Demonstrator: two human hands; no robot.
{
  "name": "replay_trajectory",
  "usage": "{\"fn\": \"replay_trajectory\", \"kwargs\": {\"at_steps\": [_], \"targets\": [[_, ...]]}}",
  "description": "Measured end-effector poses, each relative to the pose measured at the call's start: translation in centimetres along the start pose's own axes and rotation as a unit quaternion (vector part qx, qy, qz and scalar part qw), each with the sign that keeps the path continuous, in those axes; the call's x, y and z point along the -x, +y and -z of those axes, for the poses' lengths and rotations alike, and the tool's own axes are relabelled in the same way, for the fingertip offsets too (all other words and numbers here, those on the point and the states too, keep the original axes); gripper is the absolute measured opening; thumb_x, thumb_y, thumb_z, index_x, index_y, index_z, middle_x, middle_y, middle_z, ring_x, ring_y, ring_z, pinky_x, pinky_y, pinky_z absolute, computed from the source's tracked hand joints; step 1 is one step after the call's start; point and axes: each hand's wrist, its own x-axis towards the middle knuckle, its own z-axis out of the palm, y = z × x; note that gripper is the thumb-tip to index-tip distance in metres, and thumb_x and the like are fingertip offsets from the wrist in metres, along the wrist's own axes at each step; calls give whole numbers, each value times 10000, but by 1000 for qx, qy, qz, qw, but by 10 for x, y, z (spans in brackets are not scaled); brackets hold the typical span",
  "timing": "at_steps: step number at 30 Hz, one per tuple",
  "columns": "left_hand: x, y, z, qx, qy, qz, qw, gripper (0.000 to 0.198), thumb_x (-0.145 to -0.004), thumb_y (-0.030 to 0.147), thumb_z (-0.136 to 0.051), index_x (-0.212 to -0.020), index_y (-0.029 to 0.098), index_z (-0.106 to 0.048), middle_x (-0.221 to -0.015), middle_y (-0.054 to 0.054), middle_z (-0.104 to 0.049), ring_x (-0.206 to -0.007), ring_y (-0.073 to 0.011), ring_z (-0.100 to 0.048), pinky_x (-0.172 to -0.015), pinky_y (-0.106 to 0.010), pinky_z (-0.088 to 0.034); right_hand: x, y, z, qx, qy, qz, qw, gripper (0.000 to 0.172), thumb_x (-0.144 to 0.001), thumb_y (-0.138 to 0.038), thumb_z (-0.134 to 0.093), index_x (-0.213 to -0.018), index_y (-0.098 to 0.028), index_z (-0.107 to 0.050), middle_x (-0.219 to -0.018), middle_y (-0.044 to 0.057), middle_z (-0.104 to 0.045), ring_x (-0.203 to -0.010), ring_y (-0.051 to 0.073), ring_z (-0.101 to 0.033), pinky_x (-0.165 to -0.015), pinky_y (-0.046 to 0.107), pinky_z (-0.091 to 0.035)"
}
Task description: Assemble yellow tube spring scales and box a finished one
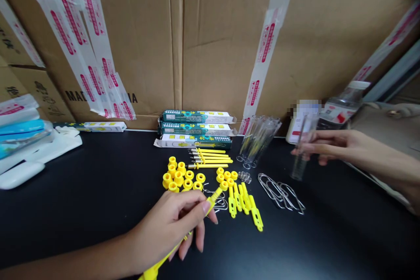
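My left hand (173,218) is closed on a slim yellow plastic rod (214,197) with a coil spring near its upper end. The rod's lower, wider part shows below my wrist; its middle is hidden by my fingers. At the right, my right hand (337,145) grips a clear plastic tube (298,166), held upright. Beyond my left hand lie several yellow collars (179,178) and flat yellow rings (200,178). Small yellow caps (227,175), small springs (244,177), yellow slotted pieces (256,214) and bent metal hooks (282,194) lie between my hands.
Clear tubes (260,140) sit bunched near stacked printed boxes (197,129). Yellow rods with metal ends (213,157) lie before the boxes. A bottle (343,105) stands at the back right, plastic packs (26,135) at the left. A large carton (216,43) walls the back.
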Motion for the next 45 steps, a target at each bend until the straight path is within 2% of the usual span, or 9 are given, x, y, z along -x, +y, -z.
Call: {"fn": "replay_trajectory", "kwargs": {"at_steps": [2, 3, 6, 8, 13, 17, 26, 33, 45], "targets": [[1, 0, 0, 0, 1, 1, 1000, 474, -963, 634, -533, -909, 173, -625, -601, 26, -625, -361, -59, -433, -303, -127, -290, 18, -1, -4, -29, -51, -5, 998, 590, -590, -715, -786, -653, -128, -779, -646, 100, -779, -452, 113, -650, -414, 213, -430], [1, 1, -1, 1, 3, -1, 1000, 474, -965, 632, -529, -912, 171, -625, -602, 27, -623, -359, -58, -429, -304, -126, -291, 29, -2, -10, -67, -134, -25, 988, 624, -471, -740, -802, -608, -133, -748, -526, 49, -724, -355, 101, -597, -353, 184, -356], [1, 2, -1, 6, 10, -3, 1000, 486, -955, 644, -528, -930, 168, -626, -610, 32, -614, -351, -54, -425, -300, -126, -292, 56, -13, -44, -200, -60, 59, 976, 613, -534, -765, -765, -581, -159, -686, -407, -74, -598, -232, -5, -394, -318, 80, -112], [0, 2, -1, 13, 12, -4, 1000, 499, -942, 659, -537, -936, 168, -625, -624, 31, -617, -346, -53, -429, -292, -127, -287, 64, -29, -72, -245, -151, 51, 956, 556, -615, -697, -834, -681, -151, -752, -459, 3, -672, -251, -6, -345, -296, 72, -117], [-2, -3, 0, 13, 9, -15, 1000, 477, -968, 631, -528, -953, 166, -634, -640, 26, -633, -347, -50, -439, -300, -121, -298, 62, -59, -133, -390, -51, 93, 915, 283, -805, -424, -866, -985, -215, -799, -760, 54, -755, -458, 116, -596, -305, 150, -461], [-1, -7, 0, 6, 6, -22, 1000, 450, -1005, 599, -505, -967, 172, -644, -648, 22, -646, -352, -49, -441, -307, -116, -302, 68, -50, -160, -390, 26, 119, 913, 205, -939, -400, -760, -1101, -276, -777, -987, 52, -758, -653, 139, -704, -534, 224, -636], [1, -2, 0, 7, 0, -27, 1000, 453, -984, 612, -526, -951, 175, -642, -623, 28, -627, -339, -45, -420, -300, -113, -304, 77, -40, -163, -373, 96, 130, 914, 227, -993, -421, -690, -1198, -334, -734, -1108, 37, -762, -767, 139, -718, -727, 235, -656], [-2, -4, 0, 8, 14, -35, 999, 440, -994, 585, -513, -944, 165, -633, -649, 24, -619, -359, -43, -429, -303, -112, -300, 76, -44, -172, -397, -39, 77, 914, 197, -981, -416, -711, -1138, -311, -769, -1025, 27, -770, -741, 131, -717, -673, 221, -640], [-2, -13, 0, 57, 46, -61, 995, 674, -870, 864, -471, -1130, 242, -472, -589, 106, -466, -367, -57, -350, -280, -103, -259, 80, -46, -175, -329, -100, 59, 937, 266, -991, -459, -680, -1156, -267, -759, -935, 53, -783, -736, 169, -726, -733, 283, -639]]}}
